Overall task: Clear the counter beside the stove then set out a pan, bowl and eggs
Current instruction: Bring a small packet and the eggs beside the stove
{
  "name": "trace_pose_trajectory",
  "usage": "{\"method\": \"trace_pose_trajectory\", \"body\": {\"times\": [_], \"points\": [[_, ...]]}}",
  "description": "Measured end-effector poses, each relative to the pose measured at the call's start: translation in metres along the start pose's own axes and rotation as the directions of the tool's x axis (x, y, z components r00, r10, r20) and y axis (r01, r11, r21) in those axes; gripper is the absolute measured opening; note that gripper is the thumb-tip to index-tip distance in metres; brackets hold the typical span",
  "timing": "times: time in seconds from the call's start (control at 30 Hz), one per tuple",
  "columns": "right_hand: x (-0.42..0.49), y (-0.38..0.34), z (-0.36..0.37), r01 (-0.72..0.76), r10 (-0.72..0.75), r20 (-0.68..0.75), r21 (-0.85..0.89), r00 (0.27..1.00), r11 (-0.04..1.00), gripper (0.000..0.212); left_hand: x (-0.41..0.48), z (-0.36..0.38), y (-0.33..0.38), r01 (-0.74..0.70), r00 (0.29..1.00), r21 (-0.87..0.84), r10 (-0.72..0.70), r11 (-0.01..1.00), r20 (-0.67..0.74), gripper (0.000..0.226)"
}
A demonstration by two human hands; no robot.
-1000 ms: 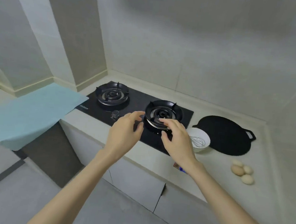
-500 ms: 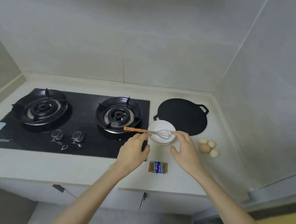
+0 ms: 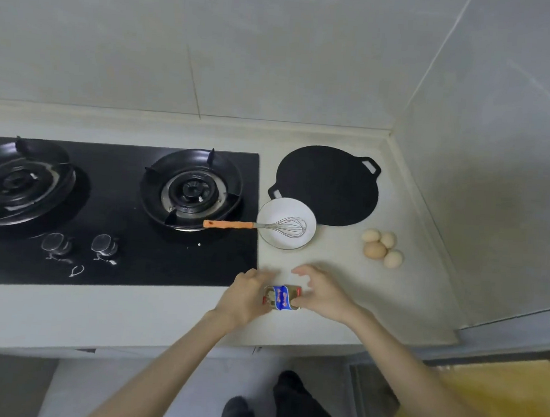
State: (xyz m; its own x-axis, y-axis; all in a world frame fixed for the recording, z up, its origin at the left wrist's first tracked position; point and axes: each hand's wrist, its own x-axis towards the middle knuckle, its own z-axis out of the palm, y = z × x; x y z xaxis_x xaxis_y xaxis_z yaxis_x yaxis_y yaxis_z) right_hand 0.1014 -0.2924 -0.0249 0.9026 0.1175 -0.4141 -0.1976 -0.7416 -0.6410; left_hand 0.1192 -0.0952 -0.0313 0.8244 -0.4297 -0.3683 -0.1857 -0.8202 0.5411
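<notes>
A black flat pan [image 3: 329, 186] with two loop handles lies on the counter [image 3: 343, 278] right of the stove. In front of it sits a white bowl [image 3: 279, 215] holding a whisk [image 3: 253, 225] with an orange handle. Several eggs [image 3: 382, 247] lie loose to the right. Near the counter's front edge is a small blue and brown packet [image 3: 281, 297]. My left hand [image 3: 246, 292] curls round its left end. My right hand [image 3: 324, 293] has its thumb at the packet's right end and its fingers spread above it.
A black two-burner gas stove [image 3: 113, 216] with two knobs fills the left of the counter. Tiled walls close the back and the right side. The whisk handle reaches over the stove's right edge.
The view has swung right and down over the counter. Both hands drew back from the bowl and whisk to the packet at the front edge.
</notes>
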Motion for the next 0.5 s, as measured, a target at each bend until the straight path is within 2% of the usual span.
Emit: {"method": "trace_pose_trajectory", "body": {"times": [0.07,0.13,0.3,0.5], "points": [[0.007,0.008,0.012,0.063,-0.060,0.037,-0.105,0.998,0.993,0.064,0.006,0.014,-0.003,0.016,1.000,0.006,-0.016,1.000,0.002,0.062],[0.012,0.015,0.021,0.116,-0.112,0.031,-0.169,0.993,0.979,0.059,0.009,0.023,-0.005,0.046,0.999,-0.042,-0.047,0.998,-0.018,0.060],[0.014,0.029,0.028,0.208,-0.216,-0.037,-0.148,0.976,0.967,0.040,0.010,0.031,-0.001,0.051,0.996,-0.072,-0.056,0.996,-0.066,0.049],[0.009,0.048,0.013,0.194,-0.199,-0.029,-0.121,0.980,0.973,0.041,0.009,0.039,0.012,0.069,0.996,-0.005,-0.069,0.998,-0.060,0.050]]}}
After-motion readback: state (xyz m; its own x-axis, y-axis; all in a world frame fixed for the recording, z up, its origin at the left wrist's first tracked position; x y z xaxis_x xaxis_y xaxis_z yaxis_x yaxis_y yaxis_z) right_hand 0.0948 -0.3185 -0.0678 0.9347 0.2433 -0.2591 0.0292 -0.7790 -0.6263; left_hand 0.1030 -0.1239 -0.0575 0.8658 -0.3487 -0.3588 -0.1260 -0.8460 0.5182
